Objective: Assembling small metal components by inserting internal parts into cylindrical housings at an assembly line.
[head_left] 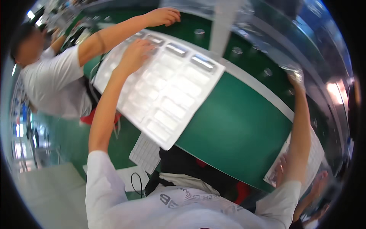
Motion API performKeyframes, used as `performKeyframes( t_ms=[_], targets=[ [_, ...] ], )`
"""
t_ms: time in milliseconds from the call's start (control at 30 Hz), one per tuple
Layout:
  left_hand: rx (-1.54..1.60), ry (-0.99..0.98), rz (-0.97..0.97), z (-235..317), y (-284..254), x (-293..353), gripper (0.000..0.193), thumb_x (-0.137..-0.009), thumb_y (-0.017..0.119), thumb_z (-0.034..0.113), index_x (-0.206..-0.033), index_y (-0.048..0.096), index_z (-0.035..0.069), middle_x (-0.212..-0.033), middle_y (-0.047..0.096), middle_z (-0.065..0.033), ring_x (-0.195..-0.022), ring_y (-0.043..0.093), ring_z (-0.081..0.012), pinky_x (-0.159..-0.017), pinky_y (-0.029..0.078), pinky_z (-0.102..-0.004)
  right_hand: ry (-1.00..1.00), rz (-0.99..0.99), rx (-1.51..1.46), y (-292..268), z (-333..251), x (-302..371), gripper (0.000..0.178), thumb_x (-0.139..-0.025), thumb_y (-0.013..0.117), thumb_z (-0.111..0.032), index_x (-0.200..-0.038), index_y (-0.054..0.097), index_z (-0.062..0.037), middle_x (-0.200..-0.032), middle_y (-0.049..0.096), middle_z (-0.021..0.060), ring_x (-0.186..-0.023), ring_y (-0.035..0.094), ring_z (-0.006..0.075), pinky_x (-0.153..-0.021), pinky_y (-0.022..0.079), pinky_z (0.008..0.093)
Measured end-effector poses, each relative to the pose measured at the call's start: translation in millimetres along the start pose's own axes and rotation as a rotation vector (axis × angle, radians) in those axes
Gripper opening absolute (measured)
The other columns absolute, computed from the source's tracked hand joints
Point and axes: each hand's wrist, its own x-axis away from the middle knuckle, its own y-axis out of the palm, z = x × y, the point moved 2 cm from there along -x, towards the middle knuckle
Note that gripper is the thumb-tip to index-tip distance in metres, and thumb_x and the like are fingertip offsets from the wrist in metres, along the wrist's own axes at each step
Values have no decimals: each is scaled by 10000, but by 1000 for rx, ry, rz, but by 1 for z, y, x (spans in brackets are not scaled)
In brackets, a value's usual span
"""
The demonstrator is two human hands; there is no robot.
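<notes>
A white plastic tray (183, 89) with rows of rectangular pockets lies slanted on the green work table. Shiny dark-silver rectangular pieces (203, 62) sit in several pockets along its far edge; the nearer pockets look unfilled. Over the tray's far left part is my left hand (136, 55), palm down, fingers loosely stretched and slightly blurred, beside a silver piece (155, 39). My right arm reaches out to the far right. There my right hand (294, 78) is mostly covered by a crinkled, glossy clear plastic piece (293, 70) at its fingers.
A co-worker at left stretches an arm, their hand (164, 17) beyond the tray. Small round clear objects (237, 50) stand along the far green strip (249, 61). Another white tray (314, 152) lies at right, with another person's hands near it. A pocketed white sheet (145, 152) sits below the table edge.
</notes>
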Motion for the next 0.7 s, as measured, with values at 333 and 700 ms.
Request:
performKeyframes(
  t_ms=[333,700],
  targets=[
    [48,-49,-48,-15,-1,7,495,-678,606,-136,-1149,591,15,-1139,563,-165,-1051,531,-367,-916,436,-382,434,105,-333,-200,-132,-23,382,-827,669,-256,-1170,644,-91,-1117,612,184,-1067,581,376,-922,482,440],
    [131,-165,177,63,-38,46,346,-872,574,-27,-1218,575,-11,-1185,563,-180,-1110,539,-353,-960,421,-392,986,-482,-216,-168,55,151,489,-639,766,-7,-1111,685,-108,-1045,687,156,-972,660,310,-860,526,383]
  ],
)
